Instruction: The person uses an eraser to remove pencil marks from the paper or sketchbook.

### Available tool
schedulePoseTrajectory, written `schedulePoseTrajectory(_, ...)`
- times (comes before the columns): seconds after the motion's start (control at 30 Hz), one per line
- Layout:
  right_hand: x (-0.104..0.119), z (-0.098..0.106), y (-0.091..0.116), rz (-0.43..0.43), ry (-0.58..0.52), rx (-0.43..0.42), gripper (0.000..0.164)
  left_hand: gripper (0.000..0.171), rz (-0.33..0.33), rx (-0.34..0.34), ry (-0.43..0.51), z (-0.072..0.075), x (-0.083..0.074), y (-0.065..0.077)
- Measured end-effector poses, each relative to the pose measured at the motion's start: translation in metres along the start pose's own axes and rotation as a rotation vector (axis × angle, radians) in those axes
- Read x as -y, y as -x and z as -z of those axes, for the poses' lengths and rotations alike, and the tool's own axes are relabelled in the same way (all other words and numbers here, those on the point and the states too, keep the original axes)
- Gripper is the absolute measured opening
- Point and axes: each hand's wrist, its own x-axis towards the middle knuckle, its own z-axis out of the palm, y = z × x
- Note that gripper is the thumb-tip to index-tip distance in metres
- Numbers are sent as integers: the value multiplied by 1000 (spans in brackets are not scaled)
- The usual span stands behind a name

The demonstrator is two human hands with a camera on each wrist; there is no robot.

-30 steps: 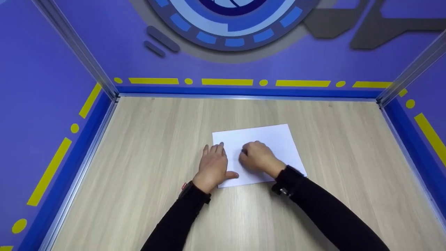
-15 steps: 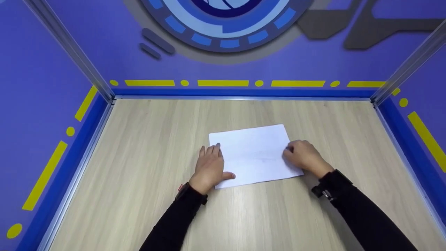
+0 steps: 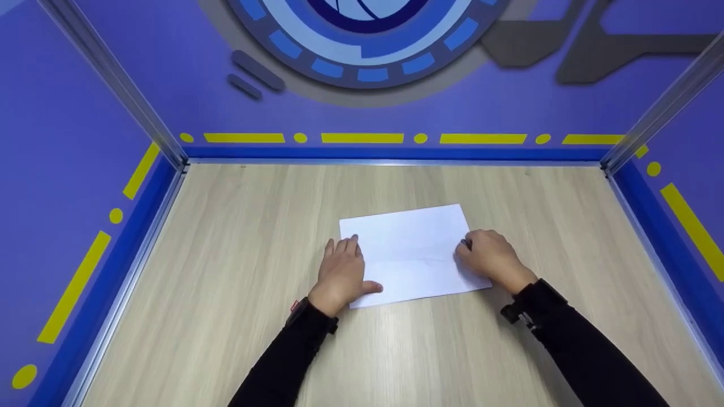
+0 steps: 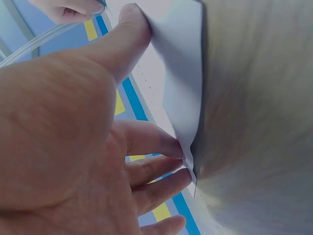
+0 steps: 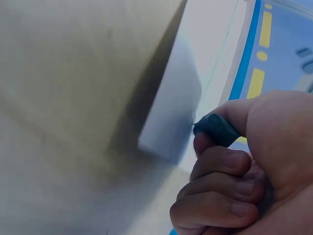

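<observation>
A white sheet of paper lies slightly turned on the wooden table, with faint grey marks near its middle. My left hand rests flat on its left edge, fingers straight and thumb spread onto the sheet. At the right edge of the paper, my right hand pinches a small dark green lump between thumb and index finger. In the right wrist view the lump's rounded end is right at the paper, and the other fingers are curled into the palm. What kind of thing the lump is, I cannot tell.
The table has light wood grain and surrounds the paper. Blue panels with yellow dashes and metal edging stand at the back and on both sides. Black sleeves with wrist straps cover both forearms.
My right hand has moved from the middle of the paper to its right edge, then slightly back left, still pinching the lump. The left hand keeps its place on the sheet.
</observation>
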Motion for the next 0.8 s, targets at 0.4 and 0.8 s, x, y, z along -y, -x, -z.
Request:
schedulePoseTrajectory(0.4,98,-43,-11,180,-17,-35,38,117,1,0,-5,-1,1,-2)
schedulePoseTrajectory(0.8,131,-64,-23,257,1,-10,34,118,0,-15,-34,0,2,0)
